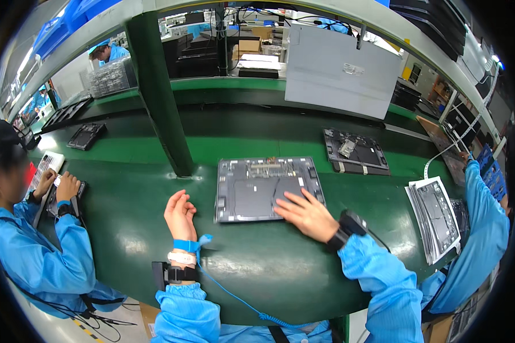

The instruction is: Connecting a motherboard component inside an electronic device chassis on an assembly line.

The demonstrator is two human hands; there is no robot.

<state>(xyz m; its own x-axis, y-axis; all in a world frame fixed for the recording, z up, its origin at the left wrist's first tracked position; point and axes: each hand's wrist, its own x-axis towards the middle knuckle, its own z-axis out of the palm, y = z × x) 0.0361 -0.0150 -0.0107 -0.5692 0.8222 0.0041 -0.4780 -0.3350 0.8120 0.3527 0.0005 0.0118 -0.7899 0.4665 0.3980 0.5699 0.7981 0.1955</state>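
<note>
A dark grey laptop casing (pixel 245 197) lies flat on the green bench in front of me, its inner side up, with small fittings along the far edge and a thin dark cable across it. My right hand (pixel 308 216) rests on its right part, fingers spread and stretched out, gripping nothing. Beside the casing's left edge, apart from it, my left hand (pixel 181 216) lies on the bench with loosely bent fingers and nothing in it. A blue wrist strap (pixel 186 245) circles that wrist, and its coiled blue cord (pixel 240 298) runs down toward my lap.
Another casing (pixel 356 150) with a small clear packet on it lies at the back right. A stack of sheets (pixel 435 220) is on the right, near a co-worker's sleeve (pixel 479 228). At left, a co-worker's hands (pixel 67 186) handle a part. A green post (pixel 160 97) rises behind.
</note>
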